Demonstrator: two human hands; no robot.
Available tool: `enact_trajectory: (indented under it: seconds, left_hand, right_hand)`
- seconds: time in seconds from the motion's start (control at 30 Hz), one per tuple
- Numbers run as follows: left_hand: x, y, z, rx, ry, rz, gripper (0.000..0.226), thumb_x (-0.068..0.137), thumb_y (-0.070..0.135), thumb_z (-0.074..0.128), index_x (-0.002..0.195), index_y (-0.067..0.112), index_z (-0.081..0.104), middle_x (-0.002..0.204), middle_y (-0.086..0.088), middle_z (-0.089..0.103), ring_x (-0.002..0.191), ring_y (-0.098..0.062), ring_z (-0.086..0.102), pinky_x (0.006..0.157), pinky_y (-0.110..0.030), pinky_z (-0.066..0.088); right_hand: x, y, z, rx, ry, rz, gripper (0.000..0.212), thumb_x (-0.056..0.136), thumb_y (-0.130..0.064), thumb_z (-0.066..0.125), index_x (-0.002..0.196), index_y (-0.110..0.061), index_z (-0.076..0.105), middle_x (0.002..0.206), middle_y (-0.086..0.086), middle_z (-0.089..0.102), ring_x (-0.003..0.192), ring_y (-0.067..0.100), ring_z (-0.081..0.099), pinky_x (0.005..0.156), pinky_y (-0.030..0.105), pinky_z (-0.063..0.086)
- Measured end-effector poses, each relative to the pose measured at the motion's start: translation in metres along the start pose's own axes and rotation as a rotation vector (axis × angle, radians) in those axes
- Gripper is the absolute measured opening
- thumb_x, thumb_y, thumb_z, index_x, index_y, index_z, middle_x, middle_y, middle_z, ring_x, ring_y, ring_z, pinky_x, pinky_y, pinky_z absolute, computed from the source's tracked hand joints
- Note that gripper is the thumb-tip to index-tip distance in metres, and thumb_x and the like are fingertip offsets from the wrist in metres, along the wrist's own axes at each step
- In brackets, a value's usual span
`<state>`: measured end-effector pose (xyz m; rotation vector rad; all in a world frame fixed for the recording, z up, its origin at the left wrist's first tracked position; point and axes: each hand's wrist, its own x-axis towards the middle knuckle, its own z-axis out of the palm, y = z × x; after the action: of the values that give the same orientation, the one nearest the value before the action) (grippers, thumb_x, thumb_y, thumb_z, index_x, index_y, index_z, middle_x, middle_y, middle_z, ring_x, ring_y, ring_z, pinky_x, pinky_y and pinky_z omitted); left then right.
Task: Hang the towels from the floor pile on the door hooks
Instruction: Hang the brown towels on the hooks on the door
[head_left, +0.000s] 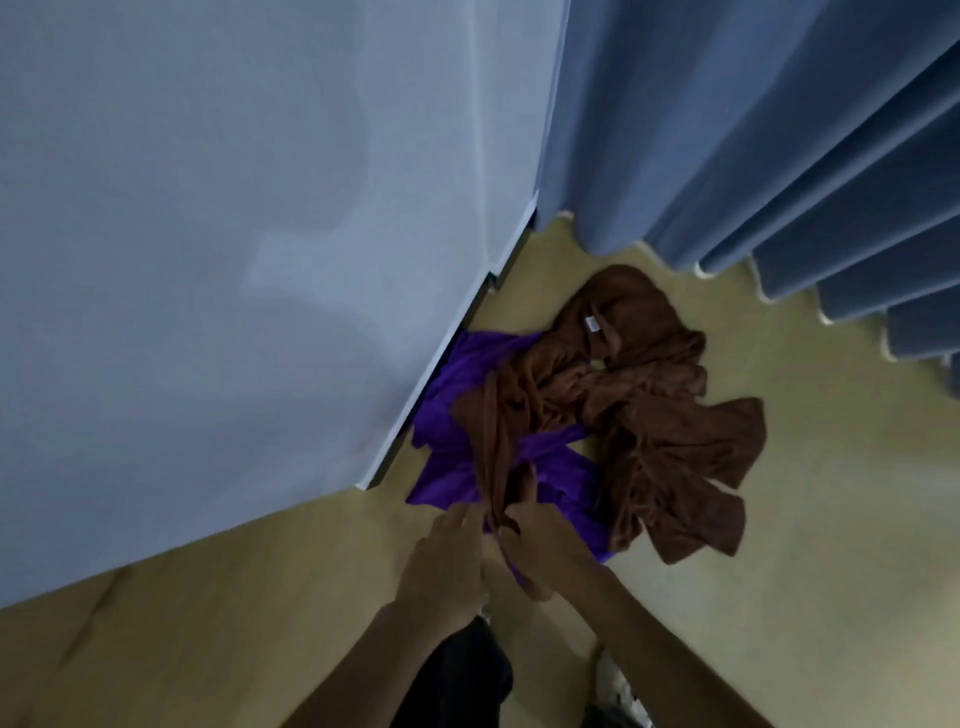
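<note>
A pile of towels lies on the floor by the door's lower corner. A brown towel sprawls on top, crumpled, with a small white label showing. Under it lies a purple towel, partly hidden by the brown one. My right hand pinches a gathered strip of the brown towel that rises from the pile toward me. My left hand sits just left of that strip with its fingers stretched toward it; whether it touches the cloth is unclear. No hooks are in view.
The pale door fills the left and upper part of the view, its bottom edge just above the tan floor. Blue pleated curtains hang at the upper right, reaching the floor behind the pile. My dark trouser leg shows below my arms.
</note>
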<state>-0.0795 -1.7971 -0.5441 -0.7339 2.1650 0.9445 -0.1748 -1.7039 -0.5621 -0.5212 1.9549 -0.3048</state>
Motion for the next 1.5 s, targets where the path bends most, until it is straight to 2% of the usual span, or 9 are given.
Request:
enact_trajectory:
  seconds: [0.17,0.3,0.53,0.73,0.93,1.07,1.17,1.3,1.5]
  left_hand:
    - [-0.058,0.104,-0.076,-0.225,0.136,0.203,0.066,0.088,0.003,0.045,0.146,0.027,0.028,0.149,0.003,0.032,0.136,-0.018,0.034,0.111,-0.037,0.033]
    - [-0.111,0.179,-0.133,-0.114,0.106,0.337,0.051,0.085,-0.002,0.047,0.135,0.011,0.048,0.140,-0.010,0.048,0.130,-0.023,0.043,0.104,-0.016,0.026]
    - [-0.229,0.277,-0.201,0.083,0.011,0.274,0.019,0.081,0.013,0.053,0.099,0.009,0.058,0.103,-0.014,0.061,0.099,-0.028,0.060,0.077,-0.033,0.050]
    - [-0.320,0.301,-0.212,0.104,0.072,0.197,0.009,0.074,0.019,0.064,0.077,0.014,0.057,0.082,-0.005,0.061,0.071,-0.017,0.058,0.057,-0.024,0.045]
    - [-0.409,0.280,-0.222,0.095,0.396,0.235,0.024,0.080,0.024,0.066,0.089,0.002,0.065,0.088,-0.009,0.061,0.082,-0.020,0.057,0.070,-0.029,0.046]
    - [-0.471,0.262,-0.248,0.041,0.650,0.265,0.020,0.079,0.021,0.065,0.085,0.003,0.065,0.094,-0.015,0.063,0.087,-0.028,0.060,0.077,-0.038,0.050]
    - [-0.511,0.256,-0.262,0.070,0.743,0.282,0.026,0.079,0.027,0.065,0.062,0.020,0.048,0.068,0.002,0.052,0.067,-0.017,0.050,0.062,-0.031,0.041]
    - [-0.564,0.233,-0.265,0.090,0.858,0.295,0.039,0.077,0.035,0.070,0.059,0.022,0.038,0.058,0.010,0.042,0.055,-0.007,0.039,0.052,-0.024,0.030]
    - [-0.671,0.135,-0.251,-0.182,0.963,0.164,0.037,0.076,0.050,0.069,0.072,0.027,0.040,0.068,0.011,0.044,0.062,-0.008,0.041,0.057,-0.025,0.032]
  right_hand:
    - [-0.112,-0.035,-0.124,-0.199,0.070,-0.396,0.021,0.085,-0.018,0.052,0.099,-0.009,0.065,0.097,0.011,0.069,0.088,0.027,0.063,0.069,0.030,0.045]
    - [-0.218,-0.060,-0.219,-0.205,0.127,-0.584,0.019,0.079,-0.010,0.052,0.084,-0.001,0.069,0.083,0.015,0.069,0.076,0.027,0.062,0.067,0.036,0.044]
    - [-0.380,-0.087,-0.311,-0.112,0.319,-0.745,0.027,0.077,0.008,0.057,0.085,-0.008,0.077,0.075,-0.015,0.071,0.072,-0.002,0.060,0.066,0.007,0.039]
    - [-0.488,-0.110,-0.348,0.085,0.374,-0.956,0.040,0.078,0.014,0.053,0.068,-0.019,0.073,0.067,-0.011,0.068,0.069,0.002,0.062,0.069,0.013,0.046]
    - [-0.551,-0.128,-0.372,0.265,0.521,-1.080,0.036,0.077,0.007,0.052,0.064,-0.019,0.074,0.066,-0.002,0.068,0.070,0.012,0.063,0.072,0.023,0.050]
    - [-0.549,-0.153,-0.374,-0.491,0.953,-0.757,0.031,0.082,-0.005,0.055,0.095,-0.025,0.074,0.110,-0.006,0.060,0.104,0.019,0.046,0.098,0.037,0.038]
    - [-0.554,-0.189,-0.340,-0.549,0.715,-0.903,0.043,0.078,-0.005,0.058,0.115,-0.026,0.065,0.135,-0.008,0.050,0.126,0.019,0.039,0.108,0.029,0.028]
    - [-0.578,-0.255,-0.257,-0.331,0.098,-1.034,0.043,0.081,-0.006,0.060,0.108,-0.039,0.059,0.110,-0.008,0.067,0.103,0.005,0.059,0.097,0.029,0.042]
    - [-0.607,-0.334,-0.160,-0.211,0.010,-1.221,0.008,0.088,-0.007,0.058,0.092,-0.008,0.065,0.090,0.011,0.067,0.083,0.015,0.060,0.082,0.039,0.049]
